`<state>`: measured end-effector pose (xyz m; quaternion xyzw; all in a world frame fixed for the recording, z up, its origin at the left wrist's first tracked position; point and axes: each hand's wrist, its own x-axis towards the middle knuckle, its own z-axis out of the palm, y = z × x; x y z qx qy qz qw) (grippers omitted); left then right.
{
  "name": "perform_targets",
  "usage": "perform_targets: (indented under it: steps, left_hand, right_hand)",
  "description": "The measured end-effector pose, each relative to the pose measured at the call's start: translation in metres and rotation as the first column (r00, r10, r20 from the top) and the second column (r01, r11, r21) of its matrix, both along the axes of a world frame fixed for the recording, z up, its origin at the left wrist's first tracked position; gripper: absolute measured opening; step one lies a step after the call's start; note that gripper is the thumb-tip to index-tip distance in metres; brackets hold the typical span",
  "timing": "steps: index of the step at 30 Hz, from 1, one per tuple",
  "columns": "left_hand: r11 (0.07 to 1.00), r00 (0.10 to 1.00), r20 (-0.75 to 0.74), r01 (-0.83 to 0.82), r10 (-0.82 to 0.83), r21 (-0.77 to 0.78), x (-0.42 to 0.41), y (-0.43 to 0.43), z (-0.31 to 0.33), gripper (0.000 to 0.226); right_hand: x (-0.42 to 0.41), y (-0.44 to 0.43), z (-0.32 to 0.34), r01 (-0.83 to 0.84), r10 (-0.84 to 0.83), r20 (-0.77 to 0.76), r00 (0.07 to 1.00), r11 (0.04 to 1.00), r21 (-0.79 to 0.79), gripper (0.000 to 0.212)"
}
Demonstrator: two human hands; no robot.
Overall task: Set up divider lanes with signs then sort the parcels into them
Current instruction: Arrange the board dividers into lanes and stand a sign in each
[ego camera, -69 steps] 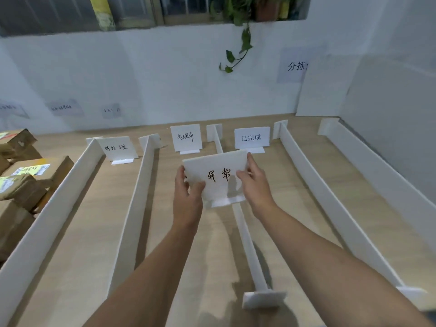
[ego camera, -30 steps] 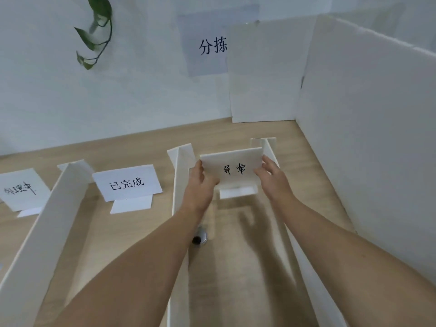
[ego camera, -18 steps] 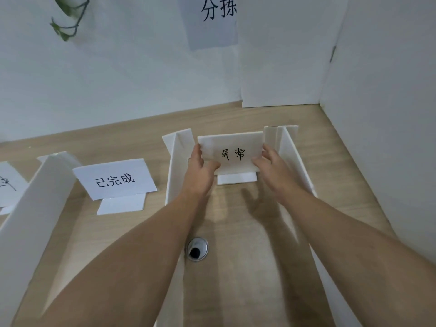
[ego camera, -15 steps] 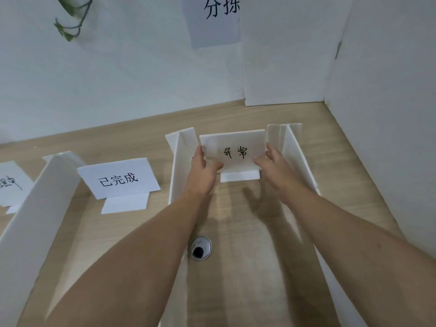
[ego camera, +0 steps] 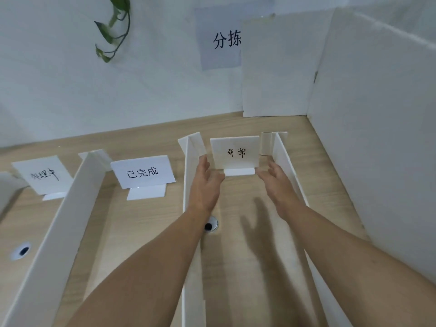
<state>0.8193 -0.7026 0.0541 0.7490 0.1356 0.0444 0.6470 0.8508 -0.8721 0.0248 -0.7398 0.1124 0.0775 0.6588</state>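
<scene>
So the biggest thing here is the light wooden tabletop (ego camera: 146, 232), boxed in by white foam-board walls (ego camera: 377, 114) behind and to the right of the hands. Running along it toward me are the long white foam-board dividers (ego camera: 70, 208). One sits right beside the outer edge of the left hand (ego camera: 205, 185) and another is just outside the right hand (ego camera: 274, 178), so both hands are down inside the last lane on the right.

Both hands are loose and open, fingers relaxed, holding nothing. Standing between them, just past the fingertips, is the small white card sign with black handwriting (ego camera: 234, 153), upright on its little flat white foot at the far end of that lane. The right hand is clearly apart from it. The left thumb is very near the foot, and I can't tell if it's grazing it. Two more white card signs (ego camera: 142, 172) stand in the lanes further out beyond the left hand. Smallest bit: a round grey cable hole (ego camera: 210, 225) just by the left wrist.

My read: the signs look done and sorting comes next, though no parcels are in view. What could go wrong: that sign is light on a small foot, so a thumb catching it on the way out would tip or twist it. The left hand is tight to its divider too, and a bump there would skew the lane. Later, a parcel shoved too far up could flatten the sign.
</scene>
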Motion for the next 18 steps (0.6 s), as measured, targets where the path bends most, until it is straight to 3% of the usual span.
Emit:
perform_targets:
  steps: [3, 8, 12, 18]
  left_hand:
    - [1.0, 1.0, -0.015, 0.0, 0.0, 0.003, -0.055, 0.01, 0.014, 0.05]
    - [1.0, 0.999, -0.037, -0.004, 0.004, 0.01, -0.16, 0.037, 0.024, 0.055]
    - [1.0, 0.999, -0.037, 0.002, -0.003, -0.007, -0.255, 0.064, 0.022, 0.039]
    - [0.996, 0.987, -0.159, 0.005, -0.019, -0.087, -0.385, 0.089, 0.006, 0.03]
  right_hand:
    - [-0.058, 0.005, 0.013, 0.01, -0.01, -0.047, 0.999, 1.0, -0.01, 0.055]
    - [-0.175, 0.013, 0.024, -0.003, 0.001, -0.063, 0.998, 1.0, -0.029, 0.044]
    - [-0.28, 0.019, 0.02, 0.03, -0.032, -0.071, 0.997, 0.999, -0.032, 0.034]
    - [-0.425, 0.029, 0.009, 0.076, -0.083, -0.133, 0.988, 0.996, -0.056, 0.024]
